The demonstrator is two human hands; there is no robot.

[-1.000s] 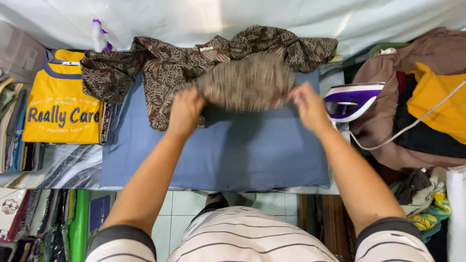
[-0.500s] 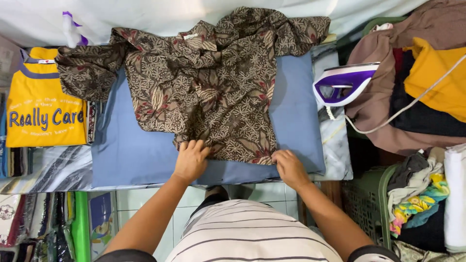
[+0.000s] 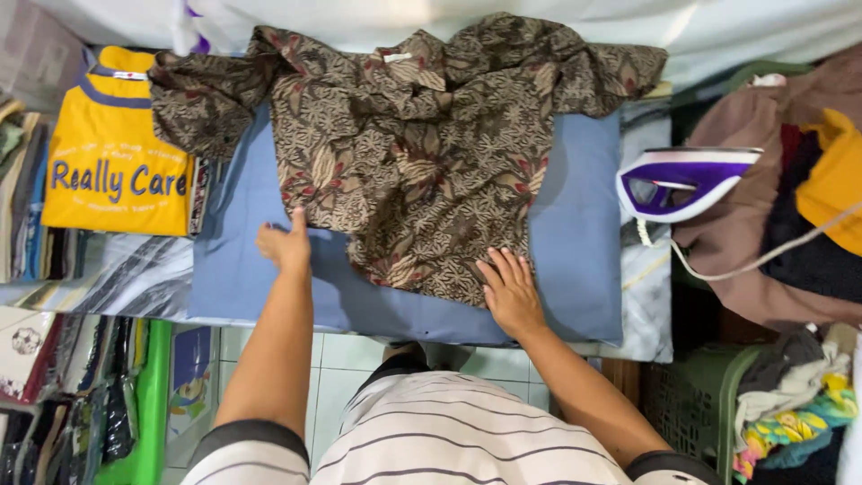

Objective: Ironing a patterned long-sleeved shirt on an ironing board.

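Brown patterned shirt (image 3: 422, 153) spread flat on blue padded worktop (image 3: 575, 242), collar at far edge, sleeves out to both sides, left sleeve draped over worktop's left edge toward yellow t-shirt (image 3: 112, 148). Left hand (image 3: 285, 244) at shirt's lower left hem, fingers curled, grip pinching hem corner between thumb and fingers. Right hand (image 3: 510, 292) flat, palm down, fingers spread, pressing lower right hem; grip released, nothing clasped. Versus half a second ago: hands further apart, left moved out left and up along hem, right roughly same spot near front edge; shirt pulled wider, lower hem now slanting down toward right hand, more blue showing at front left. Versus one second ago: shirt then bunched and lifted between both hands, now laid open and smoothed down. Purple and white iron (image 3: 682, 184) resting right of worktop, just beside its edge, cord (image 3: 763, 256) trailing right across heap of brown, dark and yellow clothes (image 3: 790, 180). Yellow t-shirt lying left of worktop, touching shirt's left sleeve. Green basket (image 3: 691, 404) at lower right, with colourful garments beside it. Folded clothes stacked along left edge (image 3: 22, 207). White sheet (image 3: 736, 31) across far side. Striped top (image 3: 449, 440) at bottom, forearms bare.
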